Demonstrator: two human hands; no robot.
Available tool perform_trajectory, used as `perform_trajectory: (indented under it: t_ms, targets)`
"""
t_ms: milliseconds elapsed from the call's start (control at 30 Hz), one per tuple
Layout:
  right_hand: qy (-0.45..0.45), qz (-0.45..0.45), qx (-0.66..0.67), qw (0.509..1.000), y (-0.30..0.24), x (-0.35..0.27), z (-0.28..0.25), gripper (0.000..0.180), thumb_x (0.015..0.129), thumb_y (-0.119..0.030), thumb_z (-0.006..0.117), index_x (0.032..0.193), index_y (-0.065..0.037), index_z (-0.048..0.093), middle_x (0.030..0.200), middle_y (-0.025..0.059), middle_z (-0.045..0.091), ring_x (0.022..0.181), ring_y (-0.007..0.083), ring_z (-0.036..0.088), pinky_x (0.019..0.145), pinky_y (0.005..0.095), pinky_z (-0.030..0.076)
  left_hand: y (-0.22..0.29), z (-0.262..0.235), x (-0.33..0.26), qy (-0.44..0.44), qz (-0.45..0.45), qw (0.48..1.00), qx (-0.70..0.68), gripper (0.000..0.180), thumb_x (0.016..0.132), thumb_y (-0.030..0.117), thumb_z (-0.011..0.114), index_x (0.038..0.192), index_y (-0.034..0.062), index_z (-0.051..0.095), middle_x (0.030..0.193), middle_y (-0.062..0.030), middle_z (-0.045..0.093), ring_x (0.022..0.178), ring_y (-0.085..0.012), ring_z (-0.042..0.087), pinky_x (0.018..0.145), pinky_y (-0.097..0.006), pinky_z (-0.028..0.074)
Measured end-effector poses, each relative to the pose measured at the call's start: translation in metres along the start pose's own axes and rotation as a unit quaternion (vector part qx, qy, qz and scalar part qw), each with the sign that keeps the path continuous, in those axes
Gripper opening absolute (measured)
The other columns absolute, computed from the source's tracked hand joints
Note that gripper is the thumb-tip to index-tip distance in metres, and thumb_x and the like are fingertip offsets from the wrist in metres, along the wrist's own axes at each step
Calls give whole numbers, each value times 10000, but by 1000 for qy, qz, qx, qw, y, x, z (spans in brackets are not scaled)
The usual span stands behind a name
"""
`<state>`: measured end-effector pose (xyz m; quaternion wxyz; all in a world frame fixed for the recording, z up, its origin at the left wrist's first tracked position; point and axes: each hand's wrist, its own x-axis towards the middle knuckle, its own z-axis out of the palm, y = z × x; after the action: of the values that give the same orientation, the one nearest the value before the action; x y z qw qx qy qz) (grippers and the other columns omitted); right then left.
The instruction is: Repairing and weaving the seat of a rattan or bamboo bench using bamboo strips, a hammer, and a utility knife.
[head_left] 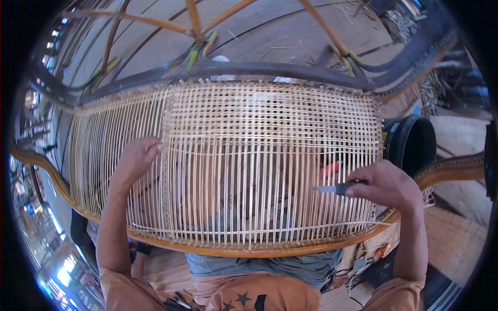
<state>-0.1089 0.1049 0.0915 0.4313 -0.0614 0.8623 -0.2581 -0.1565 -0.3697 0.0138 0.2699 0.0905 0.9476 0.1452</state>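
A curved wooden furniture frame (249, 253) lies across my lap, strung with pale cane strands (233, 207). Crosswise strands form an open weave (275, 111) over the far part right of a drilled wooden bar (165, 202); nearer me only lengthwise strands show. My left hand (136, 158) is closed in a pinch beside that bar, above the left strands; whatever its fingertips hold is too small to make out. In my right hand (388, 181) is a knife (328, 189) with a dark handle, its blade pointing left over the unwoven strands.
A dark bucket (419, 142) stands at the right, beyond my right hand. Under the strands shows a red object (330, 168). Wooden legs and braces (194, 23) rise at the far side above a plank floor (259, 36). Cane scraps (402, 26) lie at the far right.
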Motion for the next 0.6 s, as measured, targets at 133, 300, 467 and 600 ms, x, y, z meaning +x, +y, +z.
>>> perform_trajectory:
  t_ms: [133,300,467,600]
  targets:
    - [157,12,26,987,15,9,-4,239,821,-225,661,990,-61,700,700,114,642,590,220,576,602,320,461,-5,4,-1,5,-35,997,-70,253,869,229,583,897,-13,651,767,-207,621,728,-358,619,680,-409,471]
    - [87,-24,-13,996,21,15,10,257,841,-240,644,1018,-58,688,800,140,663,704,261,633,657,348,477,-1,4,1,-10,-56,998,-34,260,871,238,593,929,-6,660,783,-186,647,736,-355,623,700,-410,486]
    - [295,-33,319,900,39,-5,15,266,913,-259,567,1018,-17,599,761,28,578,654,141,542,623,280,443,52,-15,-14,141,37,973,178,198,866,192,596,949,24,660,876,-150,652,834,-340,618,770,-432,481]
    - [251,101,328,905,51,-17,72,299,890,-215,583,1134,-48,537,790,9,550,678,124,512,622,264,435,109,24,8,249,221,941,58,106,797,90,608,893,51,629,921,-98,631,862,-293,590,776,-419,481]
